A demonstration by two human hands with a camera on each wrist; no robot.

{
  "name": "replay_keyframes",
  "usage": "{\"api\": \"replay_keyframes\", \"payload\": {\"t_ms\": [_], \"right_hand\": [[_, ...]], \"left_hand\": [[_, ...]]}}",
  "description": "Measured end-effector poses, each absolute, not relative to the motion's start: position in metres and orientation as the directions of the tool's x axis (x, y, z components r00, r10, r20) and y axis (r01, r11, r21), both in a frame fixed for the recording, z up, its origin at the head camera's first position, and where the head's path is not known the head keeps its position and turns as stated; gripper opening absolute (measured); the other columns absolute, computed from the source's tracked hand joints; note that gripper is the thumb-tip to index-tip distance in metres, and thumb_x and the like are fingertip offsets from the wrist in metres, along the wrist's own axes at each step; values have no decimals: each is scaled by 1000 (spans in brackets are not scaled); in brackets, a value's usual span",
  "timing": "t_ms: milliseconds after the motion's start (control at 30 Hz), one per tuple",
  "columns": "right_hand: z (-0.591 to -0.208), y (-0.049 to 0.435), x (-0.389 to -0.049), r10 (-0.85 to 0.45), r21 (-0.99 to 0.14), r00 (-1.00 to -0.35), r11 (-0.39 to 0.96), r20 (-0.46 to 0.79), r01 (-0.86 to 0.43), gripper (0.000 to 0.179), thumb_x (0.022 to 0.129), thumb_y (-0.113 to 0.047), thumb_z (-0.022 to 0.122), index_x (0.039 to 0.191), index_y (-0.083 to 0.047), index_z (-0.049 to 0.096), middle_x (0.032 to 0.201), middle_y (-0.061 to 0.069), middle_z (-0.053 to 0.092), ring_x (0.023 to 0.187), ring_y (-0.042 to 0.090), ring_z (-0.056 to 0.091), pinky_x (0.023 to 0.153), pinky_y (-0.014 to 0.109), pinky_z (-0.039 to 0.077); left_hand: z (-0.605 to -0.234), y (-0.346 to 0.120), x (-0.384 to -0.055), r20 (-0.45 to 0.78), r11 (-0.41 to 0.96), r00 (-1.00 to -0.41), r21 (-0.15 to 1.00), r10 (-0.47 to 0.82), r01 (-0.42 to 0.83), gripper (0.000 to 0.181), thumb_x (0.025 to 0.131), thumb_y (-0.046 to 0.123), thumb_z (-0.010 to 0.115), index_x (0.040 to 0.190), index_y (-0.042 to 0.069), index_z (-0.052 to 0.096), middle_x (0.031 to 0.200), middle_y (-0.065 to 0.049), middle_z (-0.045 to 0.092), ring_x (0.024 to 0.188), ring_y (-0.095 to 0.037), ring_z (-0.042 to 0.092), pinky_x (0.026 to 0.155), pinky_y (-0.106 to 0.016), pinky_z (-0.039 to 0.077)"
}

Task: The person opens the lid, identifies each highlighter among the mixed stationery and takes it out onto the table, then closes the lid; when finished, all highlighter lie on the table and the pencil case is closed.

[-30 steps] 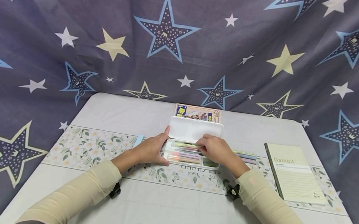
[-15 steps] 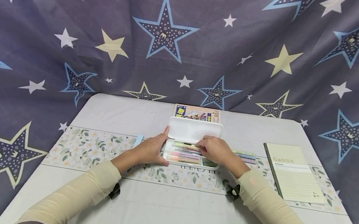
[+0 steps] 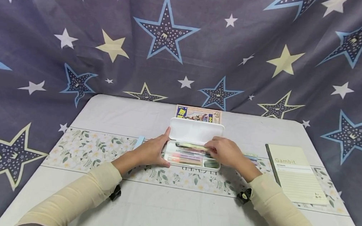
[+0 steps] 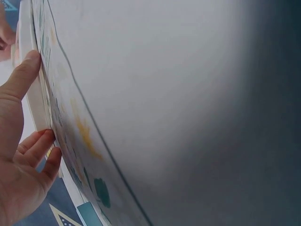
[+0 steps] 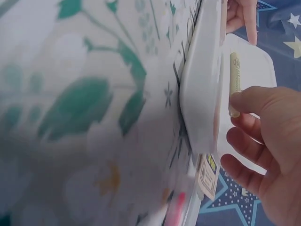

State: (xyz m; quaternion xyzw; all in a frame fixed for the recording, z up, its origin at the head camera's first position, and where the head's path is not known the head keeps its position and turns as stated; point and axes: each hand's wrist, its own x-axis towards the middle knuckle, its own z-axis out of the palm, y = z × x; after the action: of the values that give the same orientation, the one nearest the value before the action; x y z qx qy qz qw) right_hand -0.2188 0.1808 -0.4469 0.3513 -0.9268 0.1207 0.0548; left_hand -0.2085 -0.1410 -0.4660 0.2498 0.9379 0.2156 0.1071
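Starry backdrop (image 3: pixel 205 57); right hand (image 3: pixel 225 151) pinches pen (image 5: pixel 235 75); spread left hand (image 3: pixel 152 150) touches case (image 3: pixel 195 131).

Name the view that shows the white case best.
The head view: it looks into the open white case, showing pens and lid. Left wrist: only a narrow side; right wrist: an outer wall and part of the lid.

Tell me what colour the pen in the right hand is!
The pen is pale yellow. The right wrist view shows it best.
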Motion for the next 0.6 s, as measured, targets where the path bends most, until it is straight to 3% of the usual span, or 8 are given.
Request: {"api": "replay_keyframes", "payload": {"t_ms": [367,600], "right_hand": [[-444,213,-212,-613,-185,-758,736,225,-651,17,90,-15,77,107,-15,80,92,0,73,63,3,52,59,24,47],[-441,238,-208,-579,-190,-786,765,217,-616,18,90,-13,76,107,-15,80,89,-1,71,63,3,49,61,27,46]], "left_hand": [[-468,-141,-210,-94,785,-852,452,515,425,149,69,57,90,163,9,-15,158,-12,44,144,-29,47,116,-46,41],[-470,-142,-210,-94,785,-853,451,514,424,149,69,56,90,163,10,-15,155,-10,46,141,-28,50,115,-46,43]]}}
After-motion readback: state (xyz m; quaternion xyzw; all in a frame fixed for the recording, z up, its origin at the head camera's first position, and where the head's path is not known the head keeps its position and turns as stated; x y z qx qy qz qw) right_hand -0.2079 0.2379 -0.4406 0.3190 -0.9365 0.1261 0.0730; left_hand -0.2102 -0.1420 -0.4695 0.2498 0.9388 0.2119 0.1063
